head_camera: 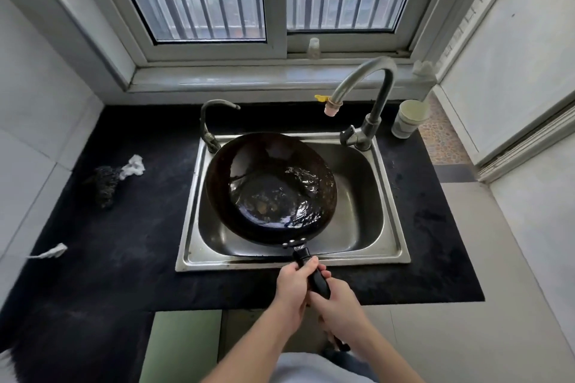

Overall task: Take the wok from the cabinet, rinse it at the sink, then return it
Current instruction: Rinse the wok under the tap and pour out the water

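A dark round wok (pixel 270 186) hangs over the steel sink (pixel 389 227), on its left side, with water glinting in its bowl. Its black handle (pixel 314 274) points toward me over the sink's front rim. My left hand (pixel 294 286) and my right hand (pixel 339 308) are both wrapped around that handle, left in front, right just behind. The tall curved tap (pixel 370 87) arches over the sink's back right; no water stream shows from its spout (pixel 330 109).
A smaller tap (pixel 211 121) stands at the sink's back left corner. On the black counter (pixel 130 242), a dark scouring pad (pixel 105 183) with white paper (pixel 133 166) lies left; another scrap (pixel 51 252) lies nearer. Stacked cups (pixel 409 118) stand back right. A barred window is behind.
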